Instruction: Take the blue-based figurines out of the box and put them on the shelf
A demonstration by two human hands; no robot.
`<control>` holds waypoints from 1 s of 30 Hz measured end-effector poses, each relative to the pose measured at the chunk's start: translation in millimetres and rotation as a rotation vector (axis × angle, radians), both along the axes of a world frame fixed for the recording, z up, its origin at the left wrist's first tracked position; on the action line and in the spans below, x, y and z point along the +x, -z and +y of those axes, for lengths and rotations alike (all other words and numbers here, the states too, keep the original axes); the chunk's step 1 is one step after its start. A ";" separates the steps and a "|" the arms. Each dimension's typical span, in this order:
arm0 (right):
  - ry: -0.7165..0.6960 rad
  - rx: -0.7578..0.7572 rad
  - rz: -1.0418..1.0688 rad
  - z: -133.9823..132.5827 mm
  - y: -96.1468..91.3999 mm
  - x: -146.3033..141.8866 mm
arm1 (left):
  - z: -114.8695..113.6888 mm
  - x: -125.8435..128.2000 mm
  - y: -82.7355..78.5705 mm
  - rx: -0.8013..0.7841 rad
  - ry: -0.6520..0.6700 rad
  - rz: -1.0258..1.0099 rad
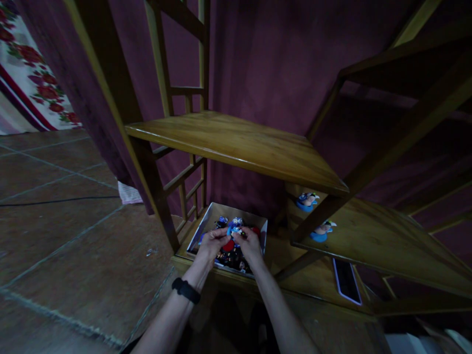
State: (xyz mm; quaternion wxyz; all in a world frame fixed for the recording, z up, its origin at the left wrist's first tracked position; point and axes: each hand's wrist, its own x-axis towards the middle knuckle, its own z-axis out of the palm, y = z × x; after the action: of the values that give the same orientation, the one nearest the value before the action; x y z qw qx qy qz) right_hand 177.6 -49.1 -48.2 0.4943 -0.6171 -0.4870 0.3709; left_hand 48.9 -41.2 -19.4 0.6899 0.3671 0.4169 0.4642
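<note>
My left hand (214, 242) and my right hand (250, 244) meet above a shallow white box (201, 227) on the bottom shelf. Between their fingertips they pinch a small figurine (234, 230) with a light blue base, white and blue on top. Inside the box lie several more small figurines (229, 256), mostly dark, with some red and blue parts. My hands hide part of the contents. Two similar figurines on blue bases, one farther back (306, 201) and one nearer (320, 232), stand on the shelf to the right.
A wooden shelf board (228, 140) runs above the box, with slanted posts on both sides. To the right a phone (346, 281) lies on the low board. A purple curtain (258, 64) hangs behind. Tiled floor (73, 236) and a thin black cable (62, 200) are at left.
</note>
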 end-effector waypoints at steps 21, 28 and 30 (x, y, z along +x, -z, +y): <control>-0.141 0.031 -0.011 -2.4 -8.4 9.3 | 2.8 -0.3 0.1 -0.116 -0.028 -0.043; -0.167 0.030 -0.139 -3.6 -12.3 15.0 | 1.1 -0.9 -2.8 -0.016 -0.007 0.028; -0.202 0.032 -0.194 -5.0 -16.4 16.9 | 2.1 -1.2 -2.4 0.019 0.015 0.059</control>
State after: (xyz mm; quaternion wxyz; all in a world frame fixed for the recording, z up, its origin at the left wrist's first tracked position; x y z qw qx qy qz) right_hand 194.5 -54.1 -31.8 0.4149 -0.5901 -0.5979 0.3496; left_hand 47.7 -39.0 -17.0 0.6773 0.3900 0.4299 0.4521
